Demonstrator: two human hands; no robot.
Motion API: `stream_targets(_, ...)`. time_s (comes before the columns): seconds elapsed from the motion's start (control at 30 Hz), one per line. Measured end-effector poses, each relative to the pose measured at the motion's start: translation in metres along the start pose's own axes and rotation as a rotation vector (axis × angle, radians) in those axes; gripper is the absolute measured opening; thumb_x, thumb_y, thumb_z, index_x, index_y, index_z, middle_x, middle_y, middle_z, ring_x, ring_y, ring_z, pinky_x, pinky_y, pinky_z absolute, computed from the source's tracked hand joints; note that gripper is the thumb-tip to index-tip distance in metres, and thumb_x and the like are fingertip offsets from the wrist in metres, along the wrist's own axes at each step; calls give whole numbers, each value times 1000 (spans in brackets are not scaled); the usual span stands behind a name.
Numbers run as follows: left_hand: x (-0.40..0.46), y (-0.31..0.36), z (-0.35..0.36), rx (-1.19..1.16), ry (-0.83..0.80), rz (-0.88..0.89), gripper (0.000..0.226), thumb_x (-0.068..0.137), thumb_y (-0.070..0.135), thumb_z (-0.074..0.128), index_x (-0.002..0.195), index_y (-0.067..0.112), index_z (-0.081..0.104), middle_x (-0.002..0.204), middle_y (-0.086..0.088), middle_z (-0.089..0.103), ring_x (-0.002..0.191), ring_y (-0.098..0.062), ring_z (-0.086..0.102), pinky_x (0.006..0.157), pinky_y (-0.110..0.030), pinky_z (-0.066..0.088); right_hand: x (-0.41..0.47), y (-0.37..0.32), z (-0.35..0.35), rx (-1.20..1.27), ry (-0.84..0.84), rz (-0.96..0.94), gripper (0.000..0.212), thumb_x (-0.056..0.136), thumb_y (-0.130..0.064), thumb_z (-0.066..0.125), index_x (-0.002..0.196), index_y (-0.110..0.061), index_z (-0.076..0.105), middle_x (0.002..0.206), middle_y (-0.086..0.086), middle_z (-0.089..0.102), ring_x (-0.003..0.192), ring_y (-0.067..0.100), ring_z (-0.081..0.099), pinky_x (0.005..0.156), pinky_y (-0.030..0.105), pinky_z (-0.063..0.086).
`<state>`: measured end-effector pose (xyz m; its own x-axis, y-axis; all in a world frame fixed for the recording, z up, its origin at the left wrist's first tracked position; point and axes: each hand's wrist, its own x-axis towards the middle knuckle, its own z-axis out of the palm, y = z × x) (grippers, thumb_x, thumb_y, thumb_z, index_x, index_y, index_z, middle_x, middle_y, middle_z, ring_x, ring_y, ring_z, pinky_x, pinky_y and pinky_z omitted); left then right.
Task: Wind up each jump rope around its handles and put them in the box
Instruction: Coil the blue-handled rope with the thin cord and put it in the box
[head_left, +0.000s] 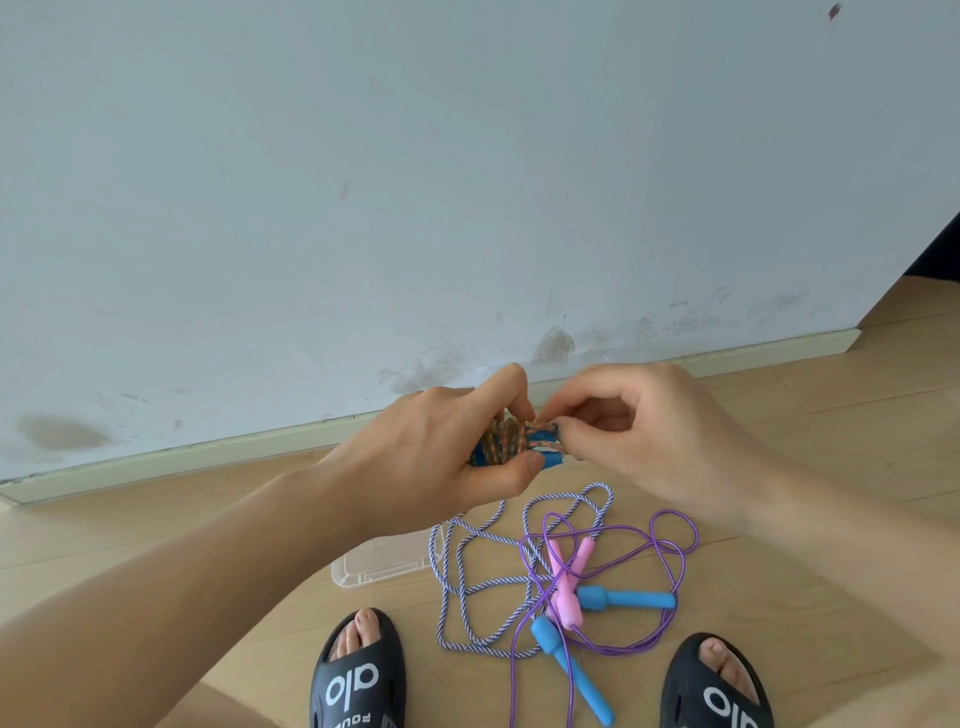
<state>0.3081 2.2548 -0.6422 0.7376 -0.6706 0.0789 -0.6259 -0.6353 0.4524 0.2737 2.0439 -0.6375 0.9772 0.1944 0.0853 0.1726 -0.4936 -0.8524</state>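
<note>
Orange rope bundle (511, 441) between left hand (441, 457) and right hand (639, 431)

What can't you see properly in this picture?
All in the head view:
- Clear box: the left forearm hides most of it, so its contents can't be told.
- Orange rope bundle: the left hand and right hand cover most of it; how far it is wound is unclear.
- Purple rope: runs off the bottom edge.
- Loose ropes on the floor: tangled, so which handles belong to which is hard to tell.
</note>
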Motion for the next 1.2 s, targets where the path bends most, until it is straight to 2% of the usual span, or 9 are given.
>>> stream_targets(0.1,0,-1,0,3,8,-3,29,83,60,50,100,42,35,77,8,63,64,-18,54,60,-36,47,1,0,-2,100,-35,87,15,85,-6,67,83,-19,73,77,0,73,72,10,70,74,30,57)
stream_targets(0.23,1,-1,1,-21,-1,2,29,83,59,51,100,41,36,78,7,64,64,-18,54,60,-37,48,-1,-1,-1,113,-17,61,15,85,-3,68,82,-17,73,76,-2,73,74,13,71,69,21,54)
stream_targets(0.47,3,-1,2,34,-21,20,29,83,58,53,94,44,31,75,13,58,66,-16,51,58,-31,43,-3,-2,1,217,-15,64,16,83,-3,70,76,-17,72,85,6,75,85,28,71,82,44,56)
stream_targets(0.57,4,-3,3,21,9,47,29,84,58,53,91,44,29,73,11,57,64,-17,50,56,-32,44,-6,-9,5,130,-68,37,13,85,-6,69,79,-18,72,82,1,74,78,23,69,75,40,56)
stream_targets(0.7,3,-4,-2,-70,40,41,34,79,63,47,102,39,39,78,11,62,68,-17,53,61,-30,46,2,-8,-12,204,98,5,11,87,1,65,84,-9,65,71,-3,65,65,13,60,63,21,49)
stream_targets(0.87,3,-4,0,-61,59,49,34,79,63,48,102,40,39,73,19,57,65,-15,52,59,-29,45,0,-3,-19,145,-23,51,15,84,-3,70,87,-18,70,85,-3,71,79,12,70,72,24,53)
stream_targets(1.0,5,-3,0,-98,51,58,33,79,61,51,100,39,39,72,13,62,64,-18,54,58,-34,46,-2,-4,-15,72,-125,30,17,87,-6,71,91,-22,74,88,-7,74,86,11,71,77,27,57)
stream_targets(1.13,6,-2,0,-117,44,68,33,79,60,52,100,38,39,74,9,64,64,-18,54,58,-33,45,-2,-3,-16,13,-105,-23,13,88,-9,70,91,-21,74,88,-10,72,84,5,69,75,21,54)
stream_targets(1.2,5,-2,0,-113,42,69,34,78,60,52,101,38,39,74,11,63,65,-18,53,57,-30,44,-3,-2,-15,11,-92,-29,10,88,-13,70,89,-22,72,97,-10,70,91,6,69,80,28,56)
